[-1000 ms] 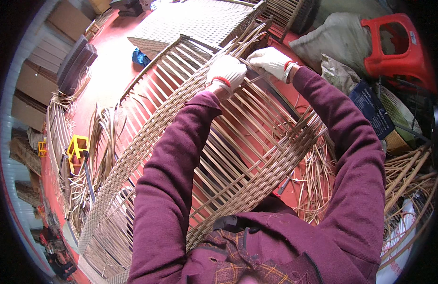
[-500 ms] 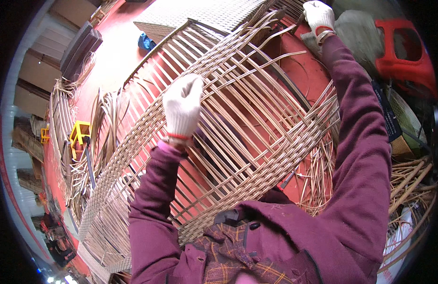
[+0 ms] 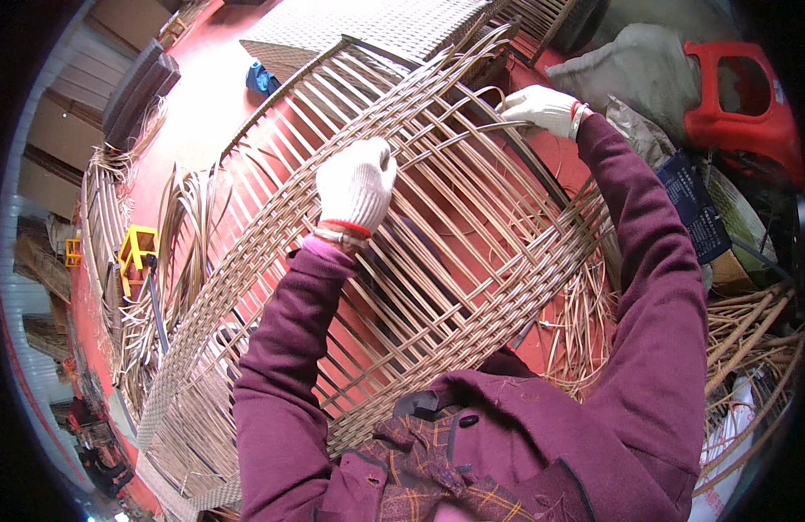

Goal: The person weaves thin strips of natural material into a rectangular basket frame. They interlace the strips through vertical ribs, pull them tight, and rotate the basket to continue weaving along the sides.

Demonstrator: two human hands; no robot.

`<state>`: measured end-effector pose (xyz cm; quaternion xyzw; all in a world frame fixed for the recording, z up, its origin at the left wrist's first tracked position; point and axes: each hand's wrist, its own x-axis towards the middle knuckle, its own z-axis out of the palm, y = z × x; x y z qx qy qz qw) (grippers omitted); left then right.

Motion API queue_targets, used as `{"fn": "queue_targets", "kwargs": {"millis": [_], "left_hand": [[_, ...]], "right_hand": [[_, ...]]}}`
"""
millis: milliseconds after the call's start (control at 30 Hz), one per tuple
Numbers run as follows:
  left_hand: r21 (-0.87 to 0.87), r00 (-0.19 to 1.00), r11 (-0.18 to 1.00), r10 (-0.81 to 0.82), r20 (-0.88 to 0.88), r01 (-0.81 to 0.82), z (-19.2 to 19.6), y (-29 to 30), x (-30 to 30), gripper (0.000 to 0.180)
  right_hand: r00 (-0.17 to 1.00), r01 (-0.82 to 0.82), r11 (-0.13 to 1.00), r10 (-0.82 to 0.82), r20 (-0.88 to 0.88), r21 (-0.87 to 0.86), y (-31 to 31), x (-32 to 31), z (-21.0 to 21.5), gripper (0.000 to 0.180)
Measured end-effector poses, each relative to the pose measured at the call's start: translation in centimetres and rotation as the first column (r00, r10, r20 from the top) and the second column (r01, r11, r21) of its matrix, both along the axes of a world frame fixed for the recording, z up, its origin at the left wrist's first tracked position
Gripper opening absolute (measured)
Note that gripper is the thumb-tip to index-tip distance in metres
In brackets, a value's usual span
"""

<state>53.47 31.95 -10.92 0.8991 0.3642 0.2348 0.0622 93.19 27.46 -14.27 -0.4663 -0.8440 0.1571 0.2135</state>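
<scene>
**Left hand (image 3: 357,184) and right hand (image 3: 541,109) at a woven frame (image 3: 507,296)**

The woven frame lies slantwise in front of the person's body, running from lower left to upper right over a red floor (image 3: 91,331). Dense braided bands edge its two long sides, and spaced strands cross the open middle between them.

Both hands wear white knitted gloves with red cuffs, below purple sleeves. The left hand is curled into a fist over the frame's far band; its fingers are hidden from view, so one cannot tell whether a strand is inside it. The right hand is stretched out beyond the frame's upper right end, its fingertips pinched together on a curled pale strand (image 3: 491,90) that bends back toward the weave. Other loose ends fan out at the frame's upper tip.

Above the frame stands a pale woven piece (image 3: 359,35), with a blue object (image 3: 261,78) just to its left. To the left of the frame are a bundle of long strands (image 3: 189,217) and a small yellow stool (image 3: 141,230). To the right of the frame sit a greyish sack (image 3: 628,74), a red plastic stool (image 3: 746,126) and a dark blue package (image 3: 694,204). Loose strands (image 3: 576,326) lie scattered beside the frame's near right end.
</scene>
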Motion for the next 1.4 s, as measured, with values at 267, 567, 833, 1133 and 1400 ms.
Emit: {"fn": "queue_targets", "kwargs": {"millis": [267,567,833,1133,1400], "left_hand": [[0.402,0.998,0.915,-0.042,0.054,0.017,-0.1,2.1,1.0,0.034],[0.159,0.969,0.987,-0.022,0.245,-0.018,-1.8,2.7,0.1,0.043],[0.094,0.897,0.899,-0.435,0.073,0.428,1.3,-13.7,0.9,0.015],[0.137,0.947,0.937,-0.319,-0.045,0.322,-1.3,-15.0,3.8,0.011],[-0.092,0.931,0.932,-0.358,-0.066,0.352,0.2,-17.3,3.6,0.011]], "right_hand": [[0.821,0.129,0.798,-0.419,-0.388,-0.589,0.1,-1.4,3.7,0.033],[0.704,0.315,0.673,-0.639,0.31,0.67,10.1,-5.8,2.7,0.033],[0.739,0.674,0.623,-0.55,-0.39,0.398,-10.8,-8.1,7.6,0.034],[0.628,0.77,0.621,-0.697,-0.347,0.147,-25.0,-15.4,2.3,0.014],[0.687,0.721,0.628,-0.704,-0.18,0.292,-25.5,-16.6,0.1,0.014]]}}
